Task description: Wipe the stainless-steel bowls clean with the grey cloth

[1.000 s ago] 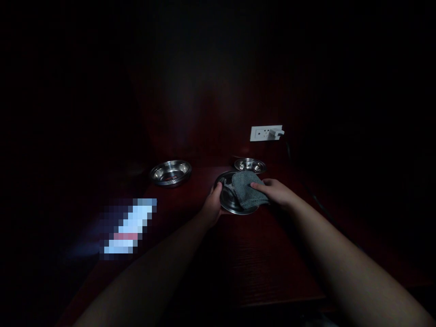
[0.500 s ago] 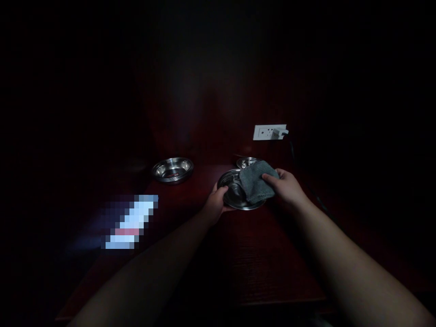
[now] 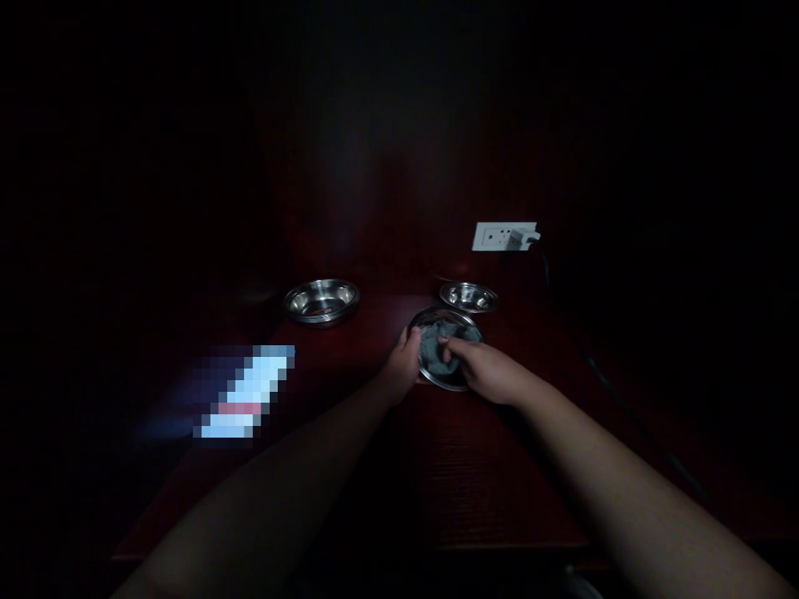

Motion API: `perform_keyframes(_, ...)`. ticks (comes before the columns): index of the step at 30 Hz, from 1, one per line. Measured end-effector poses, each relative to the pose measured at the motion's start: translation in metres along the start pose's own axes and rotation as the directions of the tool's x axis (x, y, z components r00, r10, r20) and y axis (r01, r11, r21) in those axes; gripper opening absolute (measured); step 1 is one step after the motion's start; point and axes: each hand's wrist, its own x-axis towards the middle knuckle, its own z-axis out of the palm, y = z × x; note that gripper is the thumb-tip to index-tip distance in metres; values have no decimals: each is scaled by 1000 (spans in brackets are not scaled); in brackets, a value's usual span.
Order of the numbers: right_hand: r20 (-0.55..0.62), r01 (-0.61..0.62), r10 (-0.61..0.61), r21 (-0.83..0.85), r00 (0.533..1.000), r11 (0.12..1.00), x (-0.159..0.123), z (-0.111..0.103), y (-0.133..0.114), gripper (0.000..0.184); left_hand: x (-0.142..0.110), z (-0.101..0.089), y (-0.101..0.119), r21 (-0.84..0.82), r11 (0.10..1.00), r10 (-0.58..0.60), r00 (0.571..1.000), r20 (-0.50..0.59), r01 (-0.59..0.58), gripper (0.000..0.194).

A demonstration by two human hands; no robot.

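Note:
Over the dark red table, my left hand grips the left rim of a shiny steel bowl, thumb at the edge. The bowl's inside is tilted toward me. My right hand presses a grey-green cloth against the inside of the bowl, with its fingers partly hidden by the cloth. Just behind the held bowl sits another steel bowl. To the left stands a stack of steel bowls, with a reddish mark inside the top one.
A pixelated bright rectangle lies on the table at left. On the back wall is a white socket plate with a plug in it. A dark cable runs down along the right side.
The cloth has gone from the bowl's right edge down into its inside, pushed by my right hand. The bowl is tilted more toward me, and the bowl behind shows more fully.

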Motion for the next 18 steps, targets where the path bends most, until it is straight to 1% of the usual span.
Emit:
perform_keyframes(1, 29, -11, 11, -10, 1000, 1000, 0, 3, 1, 39, -2, 1, 1, 16, 1000, 6, 1000, 7, -6, 47)
perform_keyframes(2, 31, -18, 18, -21, 999, 1000, 0, 4, 1, 43, -3, 2, 2, 20, 1000, 12, 1000, 12, -12, 47)
perform_keyframes(5, -9, -16, 15, -74, 1000, 997, -2, 6, 4, 57, -8, 3, 6, 12, 1000, 27, 998, 48, -28, 43)
perform_keyframes(8, -9, -24, 23, -148, 1000, 989, -3, 8, 4, 62, -10, 4, 7, 2, 999, 49, 995, 84, -50, 39)
perform_keyframes(10, -17, -55, 53, -189, 998, 980, -1, 8, 2, 57, -11, 4, 7, -13, 998, 59, 995, 85, -58, 39)
perform_keyframes(12, -22, -89, 86, -216, 996, 972, 0, 7, -1, 44, -11, 3, 6, -21, 998, 67, 994, 86, -65, 39)
perform_keyframes(14, -2, -118, 121, -236, 993, 965, 1, 4, -4, 31, -12, 3, 6, -16, 997, 71, 994, 84, -70, 39)
perform_keyframes(15, 15, -134, 142, -244, 990, 960, 1, 2, -6, 28, -12, 3, 5, -11, 997, 74, 994, 81, -73, 39)
perform_keyframes(18, 72, -201, 224, -245, 972, 949, 0, -6, -12, 26, -12, 2, 4, -26, 996, 88, 994, 64, -87, 38)
